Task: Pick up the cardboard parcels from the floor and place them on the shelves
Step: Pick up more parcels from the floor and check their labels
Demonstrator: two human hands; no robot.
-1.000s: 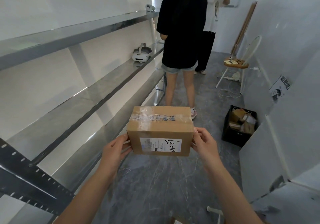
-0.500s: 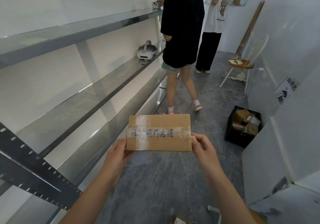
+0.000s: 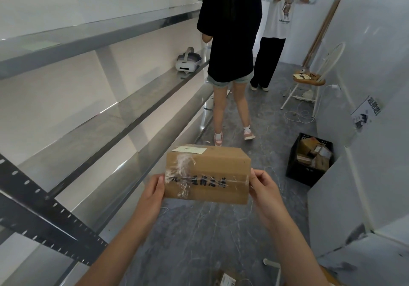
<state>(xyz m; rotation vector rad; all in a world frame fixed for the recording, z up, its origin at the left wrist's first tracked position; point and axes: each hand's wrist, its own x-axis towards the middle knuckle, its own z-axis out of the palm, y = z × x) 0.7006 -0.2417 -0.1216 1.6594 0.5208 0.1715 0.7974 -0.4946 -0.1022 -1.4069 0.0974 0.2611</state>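
Note:
I hold a brown cardboard parcel (image 3: pixel 208 175) in front of me over the grey floor, its taped face with dark printed characters turned toward me. My left hand (image 3: pixel 152 193) grips its left end and my right hand (image 3: pixel 264 189) grips its right end. A pale label shows on the parcel's top edge. The metal shelves (image 3: pixel 115 117) run along my left, with the parcel just to the right of the lower shelf edge. Part of another parcel (image 3: pixel 225 280) lies on the floor at the bottom edge.
A person in a black shirt (image 3: pixel 230 30) stands in the aisle ahead, a second person (image 3: pixel 281 19) behind. A white headset (image 3: pixel 188 62) rests on the middle shelf. A black crate (image 3: pixel 309 159) of parcels sits at right, beyond it a white chair (image 3: pixel 309 79) and cables.
I have turned the parcel over in my hands: the labelled face rolled away and the taped face now faces me. The person in black stepped farther away.

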